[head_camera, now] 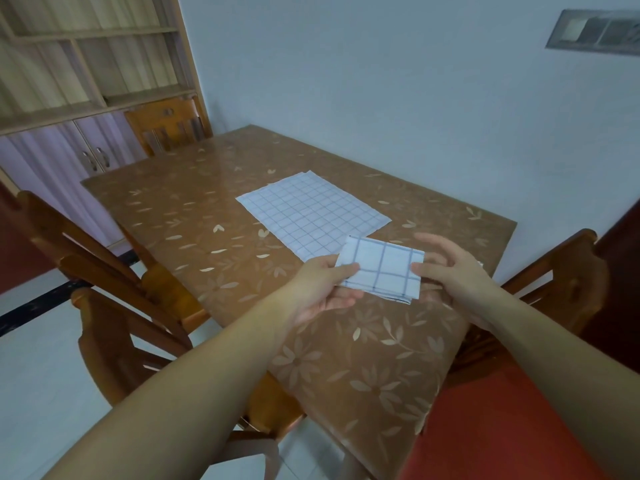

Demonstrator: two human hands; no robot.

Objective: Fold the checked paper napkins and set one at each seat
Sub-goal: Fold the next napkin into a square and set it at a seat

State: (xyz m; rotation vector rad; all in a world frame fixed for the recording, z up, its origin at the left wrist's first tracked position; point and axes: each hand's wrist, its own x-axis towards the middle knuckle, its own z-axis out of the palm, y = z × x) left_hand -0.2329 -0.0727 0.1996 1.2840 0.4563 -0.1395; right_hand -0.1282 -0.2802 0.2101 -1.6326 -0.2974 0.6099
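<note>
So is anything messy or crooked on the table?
Only a little. The flat napkin stack is not squared up: at its far corner, edges of lower sheets peek out. The folded napkin, pinched by the left hand and right hand, looks neat.

My folded napkin (381,268) is white with blue checks; the table (207,209) is brown with pale leaves, the far wall (381,81) pale blue.

Dim, cool, even light; soft sheen on the table (194,188), wide-angle bending and blur at the edges
</note>
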